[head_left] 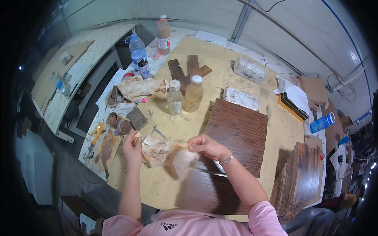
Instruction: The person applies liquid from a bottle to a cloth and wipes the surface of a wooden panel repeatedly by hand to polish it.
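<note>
Between my two hands a stained, cream-coloured cloth (159, 152) hangs stretched above the worktable (173, 129). My left hand (132, 148) is closed on its left end. At the other end my right hand (208, 147), with a band on the wrist, pinches the upper corner; the loose part droops and is blurred. Below my right forearm lies a dark brown ridged wood panel (238, 131). A second brown panel (208, 192) lies nearer my body, partly under the right arm. Past the cloth stand two bottles of liquid with white caps, one clear (175, 100) and one yellowish (193, 94).
Stacked wood boards (297, 177) stand at the right edge. White-wrapped blocks (249, 70) and dark wood strips (193, 67) lie farther back. On the left are a crumpled cloth (138, 88), a dark square block (137, 118), a yellow-handled tool (96, 131) and larger bottles (163, 35).
</note>
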Motion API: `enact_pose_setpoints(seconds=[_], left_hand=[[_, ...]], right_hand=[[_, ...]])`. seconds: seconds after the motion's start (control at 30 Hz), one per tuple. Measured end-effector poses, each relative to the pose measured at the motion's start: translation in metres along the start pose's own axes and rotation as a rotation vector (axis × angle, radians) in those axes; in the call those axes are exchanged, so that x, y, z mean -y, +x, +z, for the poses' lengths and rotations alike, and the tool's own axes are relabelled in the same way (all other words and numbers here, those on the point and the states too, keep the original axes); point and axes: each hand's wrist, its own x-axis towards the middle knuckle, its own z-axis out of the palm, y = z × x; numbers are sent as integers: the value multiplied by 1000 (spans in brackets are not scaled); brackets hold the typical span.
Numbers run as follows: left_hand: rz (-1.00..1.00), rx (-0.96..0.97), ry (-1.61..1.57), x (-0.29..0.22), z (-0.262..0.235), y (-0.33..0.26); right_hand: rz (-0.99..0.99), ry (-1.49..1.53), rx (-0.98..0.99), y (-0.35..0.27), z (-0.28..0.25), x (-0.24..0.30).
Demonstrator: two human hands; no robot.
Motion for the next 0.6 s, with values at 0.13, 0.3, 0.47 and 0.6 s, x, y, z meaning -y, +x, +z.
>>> enact_pose_setpoints(seconds=[0.13, 0.3, 0.47, 0.6], left_hand=[[426, 183, 298, -43, 13, -36], [599, 552, 211, -68, 42, -45], [105, 993, 85, -55, 26, -44], [-232, 1068, -152, -37, 17, -45]], right_hand=[[-60, 75, -32, 0, 4, -4], [-43, -84, 56, 0, 17, 4], [72, -358, 126, -1, 23, 29], [67, -446, 122, 7, 14, 36]])
